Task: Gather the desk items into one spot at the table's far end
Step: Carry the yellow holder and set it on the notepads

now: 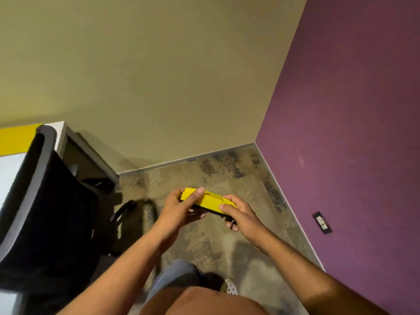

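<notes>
Both hands hold one yellow box [208, 200], a long flat thing with a dark underside, in the air above the floor [204, 178] and well apart from the tabletop [9, 169]. The left hand [181, 209] has its grip clamped on the box's left end, thumb lying across the yellow top and fingers curled beneath. The right hand [236, 214] has its grip clamped on the right end, thumb on top near the edge, fingers wrapped under; a ring shows on one of them. The box is tilted, its left end a little higher in the view. Below the hands are the person's leg in grey cloth and a spotted shoe [230, 288]. To the left stands a black chair [45, 212] with a grey frame, its back against the white tabletop, which carries a yellow panel [16, 139] at its far edge. A beige wall [147, 76] meets a purple wall [352, 133] at the corner ahead, and a socket [322, 222] sits low on the purple one.
</notes>
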A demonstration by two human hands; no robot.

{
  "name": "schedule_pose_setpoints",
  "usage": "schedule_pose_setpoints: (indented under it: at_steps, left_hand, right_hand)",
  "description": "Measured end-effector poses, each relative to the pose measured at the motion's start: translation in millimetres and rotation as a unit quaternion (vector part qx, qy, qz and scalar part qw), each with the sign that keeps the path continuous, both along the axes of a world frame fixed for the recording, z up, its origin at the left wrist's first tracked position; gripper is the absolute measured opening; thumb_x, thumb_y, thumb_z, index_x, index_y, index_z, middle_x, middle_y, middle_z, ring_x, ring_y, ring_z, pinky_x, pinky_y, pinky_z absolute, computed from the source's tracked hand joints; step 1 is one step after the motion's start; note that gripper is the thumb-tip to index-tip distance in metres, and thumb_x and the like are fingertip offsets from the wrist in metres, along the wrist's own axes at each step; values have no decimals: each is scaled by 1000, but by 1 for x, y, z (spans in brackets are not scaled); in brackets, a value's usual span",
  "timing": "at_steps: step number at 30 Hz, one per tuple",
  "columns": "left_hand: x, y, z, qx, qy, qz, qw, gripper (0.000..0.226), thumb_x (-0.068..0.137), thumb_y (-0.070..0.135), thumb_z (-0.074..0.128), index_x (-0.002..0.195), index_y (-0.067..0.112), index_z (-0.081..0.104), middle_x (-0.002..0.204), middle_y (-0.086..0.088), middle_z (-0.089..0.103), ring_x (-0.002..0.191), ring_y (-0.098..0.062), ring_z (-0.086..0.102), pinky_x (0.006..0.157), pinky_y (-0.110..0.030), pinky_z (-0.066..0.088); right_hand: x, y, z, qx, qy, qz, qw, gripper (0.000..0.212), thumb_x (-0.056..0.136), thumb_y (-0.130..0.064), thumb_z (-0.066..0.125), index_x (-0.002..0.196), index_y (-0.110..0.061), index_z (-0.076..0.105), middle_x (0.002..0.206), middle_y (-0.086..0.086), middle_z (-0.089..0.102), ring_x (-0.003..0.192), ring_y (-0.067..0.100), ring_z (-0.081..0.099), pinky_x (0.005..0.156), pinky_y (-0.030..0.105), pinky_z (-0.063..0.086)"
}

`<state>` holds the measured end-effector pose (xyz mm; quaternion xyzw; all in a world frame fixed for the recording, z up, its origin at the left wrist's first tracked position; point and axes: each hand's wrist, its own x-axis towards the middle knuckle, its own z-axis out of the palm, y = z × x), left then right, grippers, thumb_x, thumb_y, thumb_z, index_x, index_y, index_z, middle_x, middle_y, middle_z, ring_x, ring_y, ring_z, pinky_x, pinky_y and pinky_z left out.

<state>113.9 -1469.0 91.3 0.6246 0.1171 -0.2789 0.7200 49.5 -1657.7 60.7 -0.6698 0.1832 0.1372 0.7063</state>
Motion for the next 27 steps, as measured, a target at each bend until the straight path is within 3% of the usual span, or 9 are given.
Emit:
schedule_pose_setpoints:
  at_steps: [3, 10, 13, 16, 20, 23, 27]
  left_hand:
    - [46, 9, -5, -11, 3, 45, 999, 48, 80, 38, 85, 114, 9, 69, 81, -1, 72, 80, -22, 74, 77, -39, 65]
    - [166, 30, -22, 8, -19, 149, 989, 27, 95, 26, 77, 117, 13, 71, 90, -7, 68, 77, -19, 72, 74, -36, 65]
    - [219, 44, -19, 4, -26, 174, 984, 17, 95, 25, 75, 108, 13, 74, 86, -8, 68, 73, -17, 72, 74, -37, 66]
    - [266, 58, -12, 13, -39, 184, 982, 25, 97, 25, 74, 115, 8, 71, 89, -8, 65, 72, -15, 70, 74, -35, 65]
    - [308, 78, 0, 29, -55, 244, 968, 25, 98, 24, 73, 118, 10, 69, 90, -6, 62, 66, -8, 67, 69, -33, 65]
    - [330, 99, 3, 46, -67, 296, 952, 32, 98, 24, 73, 126, 11, 65, 102, -14, 67, 79, -13, 69, 67, -32, 64]
    - [356, 125, 2, 77, -61, 371, 923, 26, 100, 27, 71, 120, 11, 66, 95, -9, 65, 69, -5, 67, 66, -33, 64]
  right_hand:
    - [58, 1, -2, -13, -13, 56, 998, 33, 84, -36, 67, 112, -20, 63, 84, 2, 57, 57, 10, 49, 46, 16, 37]
    - [212, 23, -4, -82, -38, 137, 986, 17, 92, -29, 72, 107, -29, 62, 82, -6, 58, 60, 6, 54, 50, 15, 42]
    - [271, 37, 4, -87, -52, 151, 983, 19, 84, -41, 71, 101, -37, 64, 76, -13, 60, 57, 4, 54, 50, 16, 43]
    - [326, 50, 9, -91, -64, 171, 979, 19, 81, -45, 70, 98, -41, 65, 74, -14, 62, 57, 5, 55, 50, 16, 43]
    - [386, 77, 15, -76, -72, 202, 974, 25, 79, -49, 69, 101, -39, 65, 73, -14, 63, 60, 11, 55, 50, 16, 41]
    - [427, 101, 13, -63, -75, 263, 960, 27, 81, -48, 68, 103, -35, 64, 71, -16, 63, 60, 12, 56, 52, 15, 42]
    - [487, 140, 8, -43, -71, 339, 937, 20, 89, -32, 69, 107, -25, 63, 71, -14, 63, 60, 6, 57, 51, 15, 43]
